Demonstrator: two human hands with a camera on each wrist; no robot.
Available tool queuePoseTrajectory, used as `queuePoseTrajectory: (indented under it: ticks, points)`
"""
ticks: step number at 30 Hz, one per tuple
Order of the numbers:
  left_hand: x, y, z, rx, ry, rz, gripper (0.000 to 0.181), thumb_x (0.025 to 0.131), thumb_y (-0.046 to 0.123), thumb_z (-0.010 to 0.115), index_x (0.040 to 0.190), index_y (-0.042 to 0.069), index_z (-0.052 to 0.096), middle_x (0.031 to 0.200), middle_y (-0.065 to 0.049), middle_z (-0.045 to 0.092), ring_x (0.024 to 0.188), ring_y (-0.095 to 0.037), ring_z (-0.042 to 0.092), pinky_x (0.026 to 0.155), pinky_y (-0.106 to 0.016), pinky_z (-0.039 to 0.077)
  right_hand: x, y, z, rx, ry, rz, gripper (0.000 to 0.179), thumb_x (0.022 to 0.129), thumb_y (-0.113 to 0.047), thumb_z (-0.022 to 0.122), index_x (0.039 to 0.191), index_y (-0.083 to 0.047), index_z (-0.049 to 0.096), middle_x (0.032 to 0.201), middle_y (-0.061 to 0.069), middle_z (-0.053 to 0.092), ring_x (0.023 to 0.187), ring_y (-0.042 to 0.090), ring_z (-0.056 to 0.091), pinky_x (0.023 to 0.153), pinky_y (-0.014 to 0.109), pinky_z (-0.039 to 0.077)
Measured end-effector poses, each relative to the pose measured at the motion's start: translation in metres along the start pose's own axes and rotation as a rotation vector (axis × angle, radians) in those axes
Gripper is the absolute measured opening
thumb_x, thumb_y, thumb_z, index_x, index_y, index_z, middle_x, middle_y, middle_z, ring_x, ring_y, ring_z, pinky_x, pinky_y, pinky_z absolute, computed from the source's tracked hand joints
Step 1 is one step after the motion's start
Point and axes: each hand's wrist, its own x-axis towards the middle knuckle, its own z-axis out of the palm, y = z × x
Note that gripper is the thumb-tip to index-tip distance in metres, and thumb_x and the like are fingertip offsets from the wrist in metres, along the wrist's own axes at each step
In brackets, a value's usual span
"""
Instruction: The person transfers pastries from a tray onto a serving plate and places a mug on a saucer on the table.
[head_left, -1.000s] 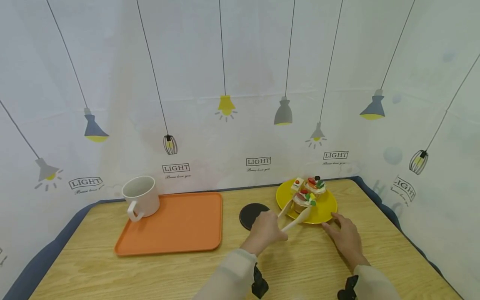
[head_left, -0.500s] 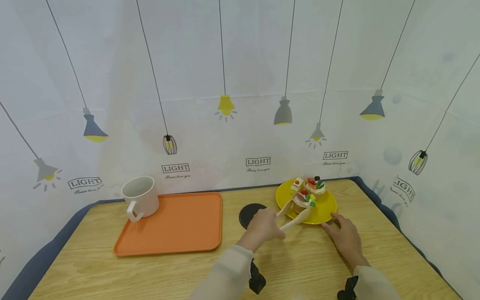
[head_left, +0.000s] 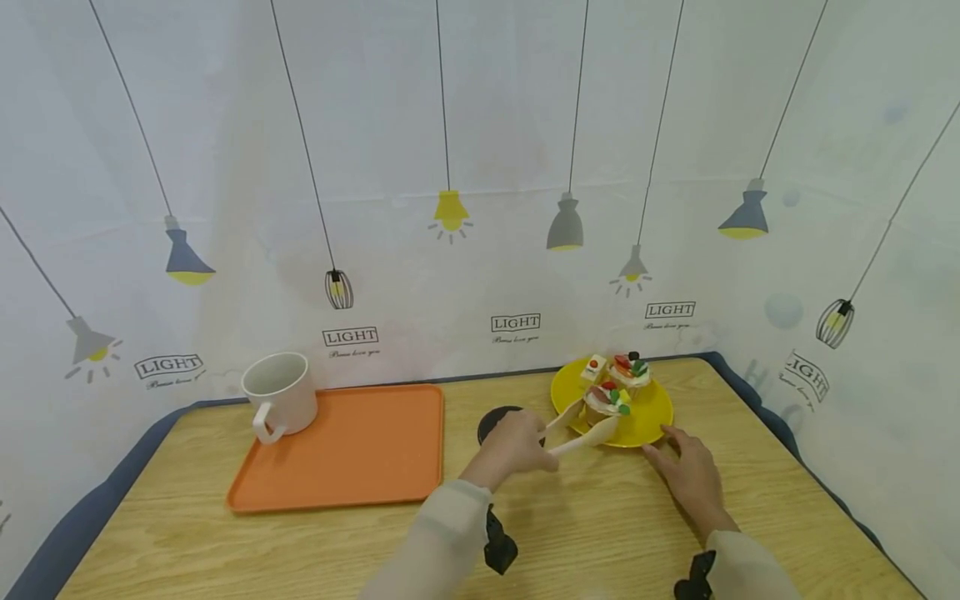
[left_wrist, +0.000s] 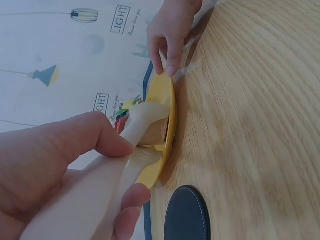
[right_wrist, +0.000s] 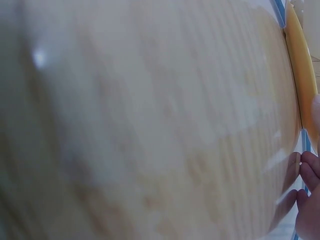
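Pale cream tongs (head_left: 583,440) are held in my left hand (head_left: 516,450), thumb on one side and fingers on the other. Their two tips stand on either side of the nearer fruit-topped cupcake (head_left: 602,405), which sits on a yellow plate (head_left: 656,417). Whether the tips touch it firmly is hard to tell. Behind it on the plate are another fruit-topped cupcake (head_left: 628,373) and a small cake piece (head_left: 595,367). At the plate's near right rim, my right hand (head_left: 692,477) holds the edge between thumb and finger, as the left wrist view (left_wrist: 172,35) also shows.
A black round coaster (head_left: 491,422) lies left of the plate, partly covered by my left hand. Further left is an orange tray (head_left: 345,467), with a white mug (head_left: 281,396) at its back left corner. A printed cloth backdrop (head_left: 420,275) rises behind the wooden table.
My left hand and the tongs' handle end have shifted slightly left, covering part of the coaster differently. The tips stay by the nearer cupcake. My right hand and the plate are practically still.
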Motion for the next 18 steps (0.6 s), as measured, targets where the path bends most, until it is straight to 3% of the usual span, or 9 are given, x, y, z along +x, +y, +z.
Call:
queuePoseTrajectory:
  ticks: [5, 10, 14, 18]
  points:
    - [0.0004, -0.0061, -0.002, 0.056, 0.0, 0.033, 0.022, 0.071, 0.019, 0.076, 0.083, 0.007, 0.064, 0.067, 0.001, 0.05, 0.053, -0.012, 0.04, 0.047, -0.025, 0.031, 0.0003, -0.0009, -0.0002, 0.004, -0.018, 0.007, 0.071, 0.091, -0.044, 0.054, 0.136, 0.008, 0.036, 0.133, 0.033, 0.036, 0.121, 0.048, 0.034, 0.098, 0.059, 0.026]
    - [0.0019, -0.0068, -0.0037, 0.225, 0.006, 0.048, 0.037, 0.074, 0.029, 0.076, 0.105, 0.01, 0.068, 0.081, 0.003, 0.061, 0.059, -0.011, 0.046, 0.051, -0.025, 0.037, -0.0012, -0.0007, -0.0001, 0.0, -0.001, -0.018, 0.068, 0.091, -0.041, 0.054, 0.135, 0.008, 0.038, 0.131, 0.033, 0.039, 0.119, 0.047, 0.036, 0.097, 0.059, 0.028]
    - [0.0008, -0.005, -0.0054, 0.335, 0.026, 0.035, 0.038, 0.076, 0.034, 0.074, 0.109, 0.015, 0.068, 0.085, 0.004, 0.063, 0.062, -0.01, 0.05, 0.052, -0.025, 0.04, -0.0012, 0.0001, -0.0001, 0.003, 0.01, -0.04, 0.067, 0.092, -0.04, 0.053, 0.135, 0.008, 0.038, 0.13, 0.033, 0.04, 0.118, 0.047, 0.037, 0.096, 0.059, 0.029]
    - [-0.0006, -0.0039, -0.0075, 0.369, 0.052, 0.007, 0.038, 0.076, 0.034, 0.075, 0.109, 0.017, 0.069, 0.082, 0.005, 0.062, 0.063, -0.011, 0.052, 0.051, -0.026, 0.041, -0.0014, 0.0005, 0.0005, 0.005, 0.003, -0.037, 0.068, 0.092, -0.043, 0.053, 0.136, 0.007, 0.038, 0.131, 0.032, 0.04, 0.118, 0.047, 0.037, 0.096, 0.06, 0.029]
